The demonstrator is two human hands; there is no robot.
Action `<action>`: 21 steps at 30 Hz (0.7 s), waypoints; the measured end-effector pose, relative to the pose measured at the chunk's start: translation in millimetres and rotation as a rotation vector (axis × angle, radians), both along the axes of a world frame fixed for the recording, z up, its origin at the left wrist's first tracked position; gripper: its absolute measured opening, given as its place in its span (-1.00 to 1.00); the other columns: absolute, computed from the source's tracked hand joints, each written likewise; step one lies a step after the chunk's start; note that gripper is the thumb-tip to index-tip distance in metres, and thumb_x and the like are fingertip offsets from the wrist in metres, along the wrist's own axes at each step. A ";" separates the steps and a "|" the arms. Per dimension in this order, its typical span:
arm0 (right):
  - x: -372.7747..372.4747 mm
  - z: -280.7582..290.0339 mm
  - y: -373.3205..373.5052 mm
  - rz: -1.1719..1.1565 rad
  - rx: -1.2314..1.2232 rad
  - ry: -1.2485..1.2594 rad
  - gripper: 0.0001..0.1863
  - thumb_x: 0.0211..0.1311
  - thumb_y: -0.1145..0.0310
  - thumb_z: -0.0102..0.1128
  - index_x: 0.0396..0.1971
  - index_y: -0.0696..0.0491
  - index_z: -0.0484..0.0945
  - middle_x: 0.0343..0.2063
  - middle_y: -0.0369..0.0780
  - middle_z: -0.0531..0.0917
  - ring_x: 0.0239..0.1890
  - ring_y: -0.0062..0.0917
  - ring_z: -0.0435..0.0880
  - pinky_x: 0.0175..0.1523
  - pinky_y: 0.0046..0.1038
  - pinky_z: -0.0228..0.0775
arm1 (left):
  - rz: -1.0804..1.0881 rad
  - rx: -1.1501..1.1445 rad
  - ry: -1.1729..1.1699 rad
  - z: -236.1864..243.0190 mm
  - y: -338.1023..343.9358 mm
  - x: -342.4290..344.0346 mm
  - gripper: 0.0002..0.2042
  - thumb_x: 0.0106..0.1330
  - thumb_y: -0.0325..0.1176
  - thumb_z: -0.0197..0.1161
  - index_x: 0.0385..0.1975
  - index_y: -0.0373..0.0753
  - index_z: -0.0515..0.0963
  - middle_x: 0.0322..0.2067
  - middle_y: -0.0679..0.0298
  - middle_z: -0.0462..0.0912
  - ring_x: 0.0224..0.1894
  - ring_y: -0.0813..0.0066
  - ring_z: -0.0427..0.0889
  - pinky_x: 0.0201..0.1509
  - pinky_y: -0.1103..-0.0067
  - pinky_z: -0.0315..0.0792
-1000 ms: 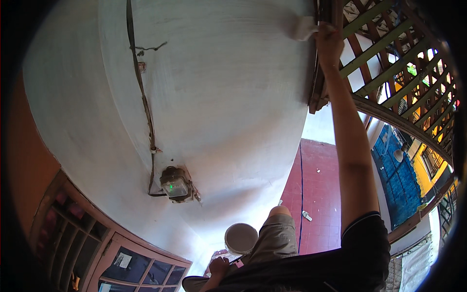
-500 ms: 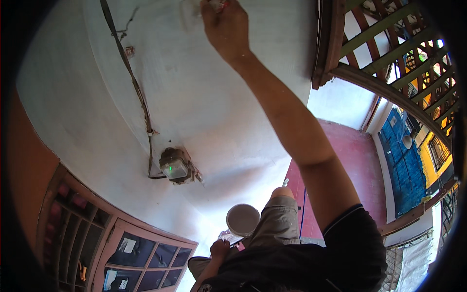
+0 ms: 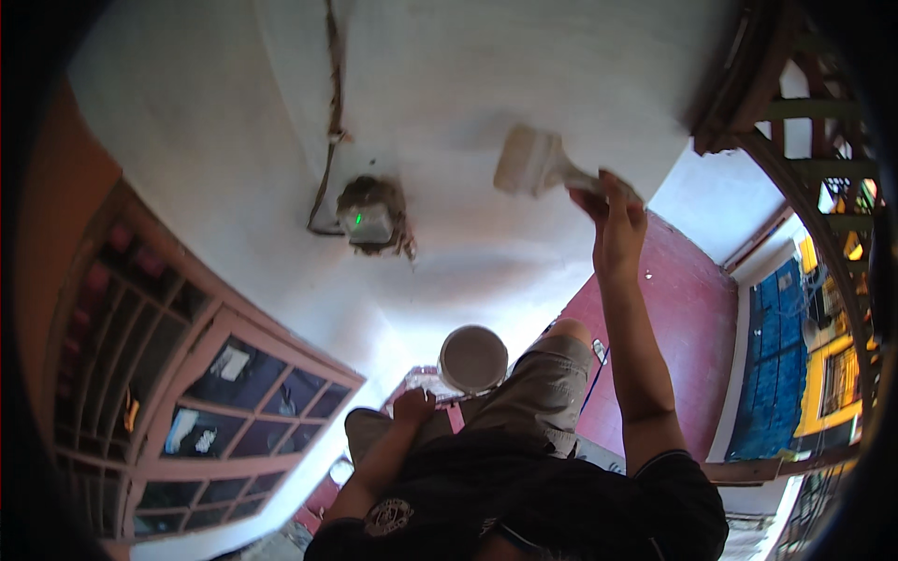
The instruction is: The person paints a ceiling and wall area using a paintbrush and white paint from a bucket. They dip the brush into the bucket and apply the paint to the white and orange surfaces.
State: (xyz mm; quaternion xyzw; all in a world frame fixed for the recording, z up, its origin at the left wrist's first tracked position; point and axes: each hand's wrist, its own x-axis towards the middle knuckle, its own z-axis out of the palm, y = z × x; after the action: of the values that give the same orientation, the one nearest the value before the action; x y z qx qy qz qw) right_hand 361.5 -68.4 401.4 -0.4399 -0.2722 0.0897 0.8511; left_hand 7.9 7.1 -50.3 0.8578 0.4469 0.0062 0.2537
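My right hand is raised in front of the wall and grips a wide, flat paintbrush by its handle. The brush's pale bristle end points left, slightly blurred, and I cannot tell whether it touches the wall. Low in the middle, a round bucket with greyish contents stands close to my bent knee. My left hand is curled closed just left of the bucket, over my thigh; whatever lies inside its fingers is hidden.
The whitish wall carries an electric meter box with a green light and a dark cable. A pink-framed glass door is at lower left. Wooden lattice hangs at right, above reddish floor.
My right hand has come down and right from high on the wall, bringing the brush into full view. The view has shifted, so the meter box and bucket appear higher.
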 end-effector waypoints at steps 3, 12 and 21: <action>-17.3 -74.4 -17.9 0.199 -0.108 0.266 -0.76 0.37 0.45 0.18 -0.12 0.35 0.55 -0.09 -0.08 0.63 -0.13 -0.11 0.74 0.06 -0.22 0.68 | 0.011 0.029 -0.019 11.4 -0.9 5.8 -0.55 0.33 -0.01 0.03 -0.44 -0.29 0.67 -0.36 -0.08 0.71 -0.26 -0.04 0.72 -0.11 0.13 0.58; -64.9 -201.6 -37.3 0.580 -0.221 0.778 -0.73 0.41 0.44 0.12 0.00 0.28 0.51 -0.04 0.06 0.66 0.10 -0.13 0.66 0.25 -0.34 0.55 | 0.008 0.001 -0.016 14.6 -6.8 -3.0 -0.53 0.37 0.03 0.00 -0.31 -0.31 0.66 -0.29 -0.07 0.72 -0.21 -0.04 0.73 -0.06 0.14 0.58; -114.8 -244.0 -34.3 0.772 -0.542 0.750 -0.58 0.45 0.46 -0.02 0.23 0.30 0.38 -0.17 -0.15 0.63 -0.27 -0.59 0.63 -0.37 -0.67 0.44 | -0.348 -0.130 0.127 33.1 1.6 0.3 -0.43 0.46 0.10 -0.15 -0.27 -0.27 0.69 -0.24 0.00 0.73 -0.13 0.07 0.73 0.00 0.17 0.56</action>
State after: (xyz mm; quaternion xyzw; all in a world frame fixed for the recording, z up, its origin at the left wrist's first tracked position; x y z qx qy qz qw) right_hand 246.7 -102.7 157.4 -0.4490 -0.0612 0.6076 0.6523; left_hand 8.3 8.7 -17.2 0.9027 0.3063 -0.1209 0.2770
